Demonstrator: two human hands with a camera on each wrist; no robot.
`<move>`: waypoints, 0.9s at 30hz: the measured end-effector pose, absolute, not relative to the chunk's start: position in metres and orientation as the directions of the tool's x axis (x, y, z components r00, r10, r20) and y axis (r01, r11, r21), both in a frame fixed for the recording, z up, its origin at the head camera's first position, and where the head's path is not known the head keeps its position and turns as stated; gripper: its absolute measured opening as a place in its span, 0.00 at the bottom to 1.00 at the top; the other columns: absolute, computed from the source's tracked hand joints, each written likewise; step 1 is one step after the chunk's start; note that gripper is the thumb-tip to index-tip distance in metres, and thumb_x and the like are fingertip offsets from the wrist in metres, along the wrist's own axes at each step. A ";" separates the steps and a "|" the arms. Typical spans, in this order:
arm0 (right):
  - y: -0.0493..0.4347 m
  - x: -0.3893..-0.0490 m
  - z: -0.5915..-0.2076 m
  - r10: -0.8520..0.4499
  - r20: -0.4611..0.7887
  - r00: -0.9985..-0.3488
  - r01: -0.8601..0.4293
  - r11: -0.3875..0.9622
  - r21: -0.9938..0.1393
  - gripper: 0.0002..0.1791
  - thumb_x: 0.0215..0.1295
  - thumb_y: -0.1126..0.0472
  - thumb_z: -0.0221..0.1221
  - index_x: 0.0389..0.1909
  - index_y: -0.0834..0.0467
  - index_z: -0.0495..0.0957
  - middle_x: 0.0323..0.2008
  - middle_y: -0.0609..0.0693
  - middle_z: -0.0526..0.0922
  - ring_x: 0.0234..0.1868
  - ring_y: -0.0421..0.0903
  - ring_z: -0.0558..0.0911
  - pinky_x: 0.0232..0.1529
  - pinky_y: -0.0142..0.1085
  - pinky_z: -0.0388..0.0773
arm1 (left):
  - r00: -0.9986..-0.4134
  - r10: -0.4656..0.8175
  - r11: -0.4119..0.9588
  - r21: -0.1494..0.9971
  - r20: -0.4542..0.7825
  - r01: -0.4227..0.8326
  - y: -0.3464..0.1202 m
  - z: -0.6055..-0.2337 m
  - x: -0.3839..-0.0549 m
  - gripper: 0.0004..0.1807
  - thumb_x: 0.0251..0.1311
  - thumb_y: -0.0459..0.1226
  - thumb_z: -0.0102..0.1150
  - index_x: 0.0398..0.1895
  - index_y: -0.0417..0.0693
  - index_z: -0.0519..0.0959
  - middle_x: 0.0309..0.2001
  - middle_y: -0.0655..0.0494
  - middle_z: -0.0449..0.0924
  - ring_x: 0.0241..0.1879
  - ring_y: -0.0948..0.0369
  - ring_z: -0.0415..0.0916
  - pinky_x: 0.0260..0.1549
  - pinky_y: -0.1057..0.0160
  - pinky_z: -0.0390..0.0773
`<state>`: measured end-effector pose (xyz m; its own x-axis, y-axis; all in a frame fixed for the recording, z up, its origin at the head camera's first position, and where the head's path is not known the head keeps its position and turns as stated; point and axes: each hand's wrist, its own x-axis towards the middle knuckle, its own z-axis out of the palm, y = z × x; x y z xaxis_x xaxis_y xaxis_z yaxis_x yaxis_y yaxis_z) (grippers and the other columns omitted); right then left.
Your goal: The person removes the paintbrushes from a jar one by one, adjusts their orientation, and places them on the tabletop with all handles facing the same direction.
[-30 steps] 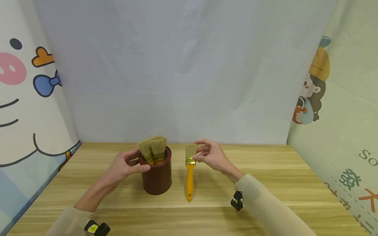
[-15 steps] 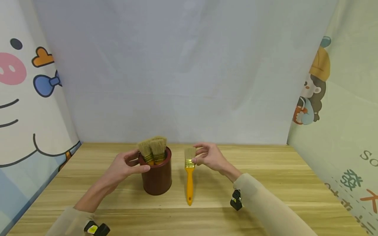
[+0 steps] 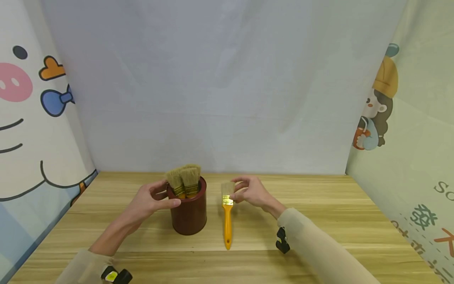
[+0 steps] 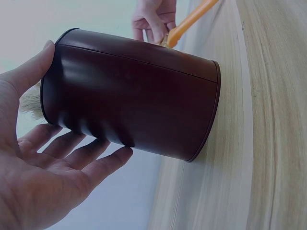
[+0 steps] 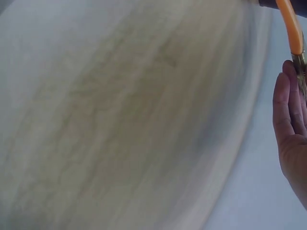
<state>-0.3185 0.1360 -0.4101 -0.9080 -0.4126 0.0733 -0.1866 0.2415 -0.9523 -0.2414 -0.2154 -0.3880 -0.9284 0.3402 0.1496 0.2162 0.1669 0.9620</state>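
Note:
A dark red cylindrical cup [image 3: 189, 217] stands upright on the table, with several paintbrushes [image 3: 190, 180] in it, bristles up. My left hand [image 3: 144, 202] holds this cup near its rim, thumb on one side and fingers on the other; the left wrist view shows the fingertips along the cup [image 4: 129, 96]. To the right of the cup, my right hand [image 3: 251, 192] pinches another paintbrush [image 3: 227, 227] at its metal band, bristles away from me and yellow handle toward me. In the right wrist view only part of the hand [image 5: 293, 134] and the orange-yellow handle [image 5: 290, 26] appear.
Beneath everything is a light wood-grain table [image 3: 319, 236]. A pale cloth [image 3: 227, 98] hangs along its back edge, and printed cartoon cloths [image 3: 408, 157] border it on both sides. Small black wrist devices [image 3: 282, 240] sit on the sleeves.
My right hand and its paintbrush have shifted slightly toward me. The left hand and the cup have stayed in place.

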 end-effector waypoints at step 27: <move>0.125 -0.327 -0.432 -0.377 0.056 -0.925 -0.257 0.509 -0.822 0.28 0.58 0.68 0.77 0.59 0.69 0.82 0.38 0.55 0.89 0.40 0.47 0.86 0.43 0.39 0.85 | -0.936 0.324 0.179 0.963 0.135 0.200 -0.216 -0.386 -0.239 0.45 0.67 0.38 0.72 0.82 0.38 0.60 0.77 0.34 0.61 0.73 0.35 0.63 0.67 0.38 0.71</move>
